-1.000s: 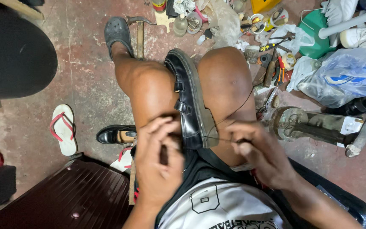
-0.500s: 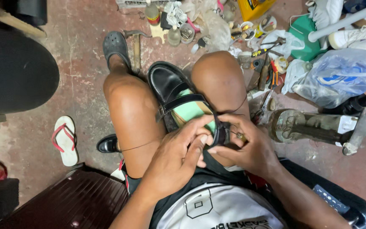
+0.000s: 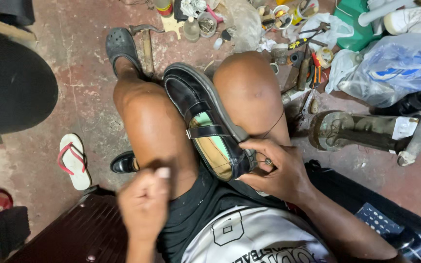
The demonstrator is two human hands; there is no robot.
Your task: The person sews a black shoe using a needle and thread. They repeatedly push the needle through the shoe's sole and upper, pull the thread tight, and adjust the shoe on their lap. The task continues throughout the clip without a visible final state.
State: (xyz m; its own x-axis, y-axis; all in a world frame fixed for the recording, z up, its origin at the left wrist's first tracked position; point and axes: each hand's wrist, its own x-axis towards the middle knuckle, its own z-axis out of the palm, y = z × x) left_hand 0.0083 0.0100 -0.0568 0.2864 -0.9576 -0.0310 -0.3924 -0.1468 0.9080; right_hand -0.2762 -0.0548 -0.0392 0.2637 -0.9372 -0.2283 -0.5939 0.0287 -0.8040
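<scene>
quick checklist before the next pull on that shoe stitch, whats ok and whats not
1. Shoe held steady: ok. The black strap shoe is wedged between the knees, opening up.
2. Heel gripped: ok. The right hand pinches the heel edge.
3. Pulling hand closed: ok. The left hand is a raised fist beside the thigh, away from the shoe.
4. Thread taut and unsnagged: cannot tell. A thin thread crosses the right knee; its run to the fist is not visible.
5. Needle position: cannot tell, nothing clear at the fingers.
6. Tools within reach: ok. The hammer lies on the floor ahead.
</scene>
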